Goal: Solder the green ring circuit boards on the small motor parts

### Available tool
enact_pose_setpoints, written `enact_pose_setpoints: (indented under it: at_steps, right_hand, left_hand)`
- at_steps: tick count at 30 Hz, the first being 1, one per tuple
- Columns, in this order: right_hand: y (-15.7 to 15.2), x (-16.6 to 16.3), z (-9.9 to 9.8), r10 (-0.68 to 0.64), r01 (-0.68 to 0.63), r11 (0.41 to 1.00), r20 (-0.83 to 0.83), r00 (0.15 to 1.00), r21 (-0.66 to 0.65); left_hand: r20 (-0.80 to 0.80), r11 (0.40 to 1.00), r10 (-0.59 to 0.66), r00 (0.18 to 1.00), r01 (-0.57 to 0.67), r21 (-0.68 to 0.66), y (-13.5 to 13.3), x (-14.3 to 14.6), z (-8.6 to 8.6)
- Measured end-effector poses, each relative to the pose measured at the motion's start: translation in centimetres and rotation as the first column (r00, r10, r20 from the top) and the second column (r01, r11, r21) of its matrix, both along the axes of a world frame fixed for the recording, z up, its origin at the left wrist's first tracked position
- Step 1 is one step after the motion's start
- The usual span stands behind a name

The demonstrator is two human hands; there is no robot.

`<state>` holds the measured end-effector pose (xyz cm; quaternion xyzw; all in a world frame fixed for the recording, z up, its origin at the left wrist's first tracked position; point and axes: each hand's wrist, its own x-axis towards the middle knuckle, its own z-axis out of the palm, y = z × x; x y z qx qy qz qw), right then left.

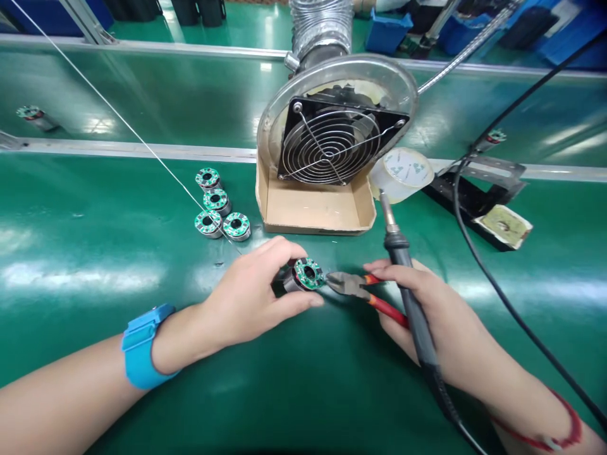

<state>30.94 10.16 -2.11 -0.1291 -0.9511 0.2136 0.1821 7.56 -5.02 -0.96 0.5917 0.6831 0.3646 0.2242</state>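
In front of the fan [329, 145], the left hand [246, 297] grips a stator [307, 275], board turned to meet the cutters [349, 285]; the right hand [429, 306] clasps them plus a soldering iron [403, 256].

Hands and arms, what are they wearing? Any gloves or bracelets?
No gloves and no sleeves: both forearms are uncovered. Behind the left hand, the wrist wears a wide, bright blue wristband with a strap end sticking out. Behind the right hand, the wrist wears a thin red string bracelet with a small pale piece on it.
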Motion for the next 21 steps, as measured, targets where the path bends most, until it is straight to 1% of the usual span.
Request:
enact_pose_setpoints:
  at_steps: [2, 4, 9, 11, 13, 14, 16, 18, 19, 20, 21]
  right_hand:
    - [-0.3, -0.4, 0.7, 0.031, -0.033, 0.999, 0.048, 0.998, 0.039]
    - [-0.3, -0.6, 1.1, 0.026, -0.032, 0.996, 0.077, 0.997, 0.078]
    - [-0.4, -0.8, 1.4, 0.047, -0.063, 0.987, 0.111, 0.993, 0.144]
    - [-0.6, -0.8, 1.4, 0.056, -0.075, 0.98, 0.108, 0.993, 0.184]
    - [-0.7, -0.9, 1.3, 0.035, -0.051, 0.972, 0.074, 0.997, 0.229]
    - [-0.6, -1.1, 1.2, 0.005, -0.016, 0.969, 0.046, 0.999, 0.248]
    - [0.0, -1.6, 1.0, -0.117, 0.107, 0.955, 0.017, 0.993, 0.278]
    - [1.0, -2.2, 0.7, -0.257, 0.227, 0.92, 0.056, 0.965, 0.321]
    - [1.5, -2.4, 0.5, -0.307, 0.262, 0.902, 0.085, 0.948, 0.343]
    - [2.1, -2.6, 0.4, -0.334, 0.279, 0.894, 0.106, 0.937, 0.351]
    - [2.5, -2.7, 0.2, -0.336, 0.281, 0.898, 0.114, 0.935, 0.339]
  left_hand:
    - [-0.056, 1.0, -0.004, 0.998, 0.004, 0.01, 0.0, 0.0, 0.0]
    - [-0.118, 1.0, -0.006, 0.993, 0.009, 0.023, 0.0, 0.0, 0.0]
    - [-0.262, 0.999, -0.03, 0.965, 0.037, 0.021, -0.1, 0.1, 0.1]
    - [-0.276, 0.999, -0.023, 0.961, 0.028, 0.015, -0.1, 0.2, 0.1]
    - [-0.255, 1.0, -0.004, 0.967, 0.008, 0.013, -0.1, 0.2, 0.1]
    - [-0.239, 1.0, 0.005, 0.971, 0.0, 0.021, -0.1, 0.2, 0.1]
    - [-0.212, 0.998, 0.02, 0.977, -0.006, 0.067, -0.1, -0.1, 0.3]
    - [-0.215, 0.989, 0.055, 0.975, -0.023, 0.149, -0.1, -0.9, 0.8]
    - [-0.218, 0.981, 0.092, 0.972, -0.051, 0.186, -0.1, -1.6, 1.1]
    - [-0.209, 0.971, 0.149, 0.966, -0.103, 0.216, 0.0, -2.5, 1.5]
    - [-0.183, 0.954, 0.226, 0.957, -0.179, 0.241, 0.3, -3.6, 1.8]
